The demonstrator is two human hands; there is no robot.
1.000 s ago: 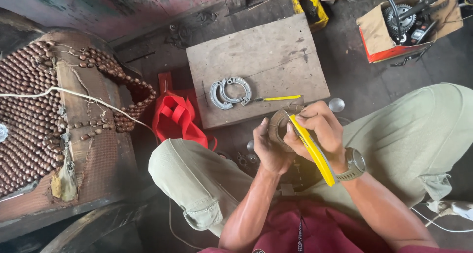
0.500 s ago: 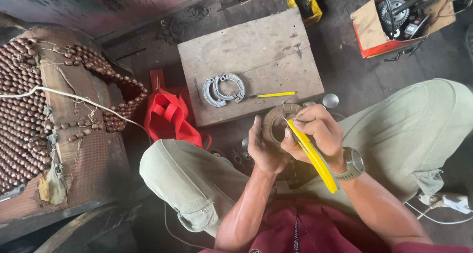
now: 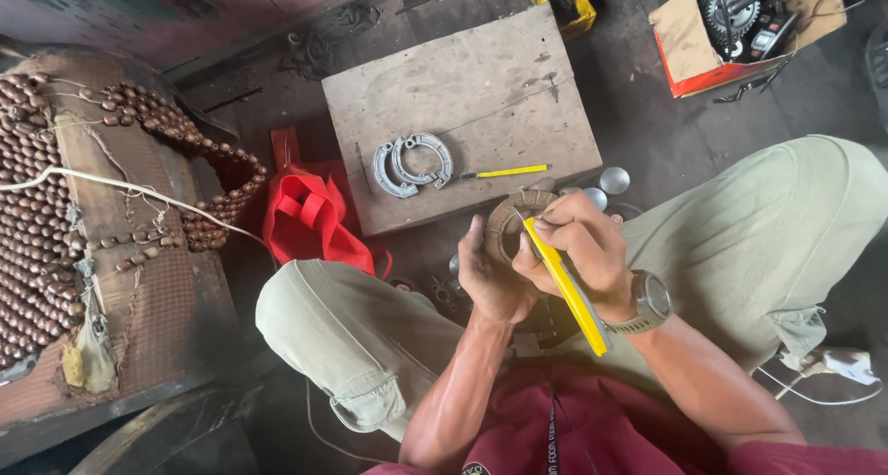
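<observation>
My left hand [image 3: 487, 273] grips a curved, brown-lined brake shoe [image 3: 507, 215] between my knees. My right hand [image 3: 581, 249], with a watch on its wrist, holds a yellow-handled tool [image 3: 566, 286] whose tip rests against the shoe's inner side. Just beyond my hands lies a wooden board [image 3: 462, 105]. On it are a pair of grey metal brake shoes [image 3: 411, 163] and a small yellow-handled tool [image 3: 505, 172].
A red bag [image 3: 310, 218] lies on the floor left of the board. A wooden-bead seat cover [image 3: 42, 216] fills the left side. A cardboard box with a sprocket and metal parts [image 3: 740, 22] stands at the top right. Two small metal caps [image 3: 606, 186] sit by my right knee.
The view has shifted slightly. My hands stay on the brake shoe, with the yellow tool held at nearly the same angle.
</observation>
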